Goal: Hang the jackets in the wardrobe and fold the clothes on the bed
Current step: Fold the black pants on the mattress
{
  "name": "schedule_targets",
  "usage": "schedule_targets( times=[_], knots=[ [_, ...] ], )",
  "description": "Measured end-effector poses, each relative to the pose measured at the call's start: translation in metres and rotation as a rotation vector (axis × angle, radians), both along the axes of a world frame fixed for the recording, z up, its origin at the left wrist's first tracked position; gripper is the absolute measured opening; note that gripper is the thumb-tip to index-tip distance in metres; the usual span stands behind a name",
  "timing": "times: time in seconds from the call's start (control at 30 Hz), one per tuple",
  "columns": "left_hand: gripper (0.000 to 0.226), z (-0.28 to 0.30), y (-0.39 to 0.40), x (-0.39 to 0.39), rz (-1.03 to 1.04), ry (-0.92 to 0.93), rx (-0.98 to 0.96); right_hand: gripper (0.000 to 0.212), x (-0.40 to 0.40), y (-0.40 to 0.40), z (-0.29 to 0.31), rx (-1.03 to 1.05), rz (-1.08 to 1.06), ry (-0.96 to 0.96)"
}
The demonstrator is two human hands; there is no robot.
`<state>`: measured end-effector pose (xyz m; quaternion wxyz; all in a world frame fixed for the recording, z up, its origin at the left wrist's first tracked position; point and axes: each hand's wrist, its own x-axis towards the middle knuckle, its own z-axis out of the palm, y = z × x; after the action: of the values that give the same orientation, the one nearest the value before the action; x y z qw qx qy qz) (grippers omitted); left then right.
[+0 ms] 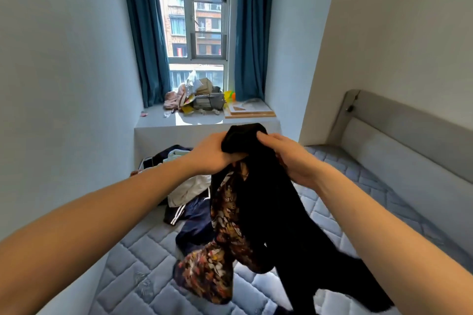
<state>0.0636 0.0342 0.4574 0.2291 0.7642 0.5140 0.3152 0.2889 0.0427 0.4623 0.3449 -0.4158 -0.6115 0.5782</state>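
Observation:
A black garment hangs from both my hands above the bed, its lower end trailing on the mattress. My left hand grips its bunched top edge from the left. My right hand grips the same edge from the right. A dark floral-patterned garment hangs down with it, between my hands and the mattress. Behind my left forearm lies a pile of clothes: a white piece and a navy piece with white stripes. No wardrobe shows in this view.
A grey padded headboard runs along the right side. A wide window ledge beyond the bed carries boxes, bags and flat boards. Blue curtains frame the window. A white wall closes the left side.

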Motion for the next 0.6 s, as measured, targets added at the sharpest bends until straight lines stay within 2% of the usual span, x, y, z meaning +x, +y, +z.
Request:
schedule_targets(
  times=[0.1,0.17,0.2,0.27,0.33,0.37,0.43,0.47,0.53,0.6],
  knots=[
    [0.037,-0.008,0.010,-0.004,0.119,-0.068,0.043,0.068,0.030,-0.023,-0.060,0.012,0.124,-0.167],
    [0.027,-0.008,0.019,-0.001,0.193,-0.121,0.056,0.074,0.038,-0.040,-0.105,-0.068,0.149,-0.323],
    [0.024,-0.006,0.024,0.001,0.222,-0.136,0.060,0.070,0.039,-0.045,-0.126,-0.088,0.132,-0.391],
    [0.025,-0.006,0.030,0.009,0.259,-0.145,0.053,0.041,0.038,-0.047,-0.165,-0.020,0.089,-0.529],
    [0.018,-0.009,0.036,0.015,0.304,-0.209,0.014,0.021,0.038,-0.049,-0.189,-0.035,0.063,-0.563],
    [0.015,-0.010,0.038,0.016,0.332,-0.269,-0.013,0.027,0.035,-0.050,-0.192,-0.112,0.059,-0.492],
    [0.018,-0.011,0.044,0.019,0.376,-0.365,-0.044,0.065,0.025,-0.053,-0.188,-0.306,0.113,-0.326],
    [0.020,-0.010,0.047,0.021,0.386,-0.371,-0.038,0.087,0.017,-0.050,-0.183,-0.328,0.141,-0.319],
    [0.024,-0.005,0.053,0.029,0.384,-0.323,-0.009,0.121,-0.007,-0.040,-0.166,-0.259,0.137,-0.331],
    [0.026,0.003,0.059,0.039,0.362,-0.274,0.031,0.138,-0.033,-0.026,-0.153,-0.148,-0.001,-0.315]
  ],
)
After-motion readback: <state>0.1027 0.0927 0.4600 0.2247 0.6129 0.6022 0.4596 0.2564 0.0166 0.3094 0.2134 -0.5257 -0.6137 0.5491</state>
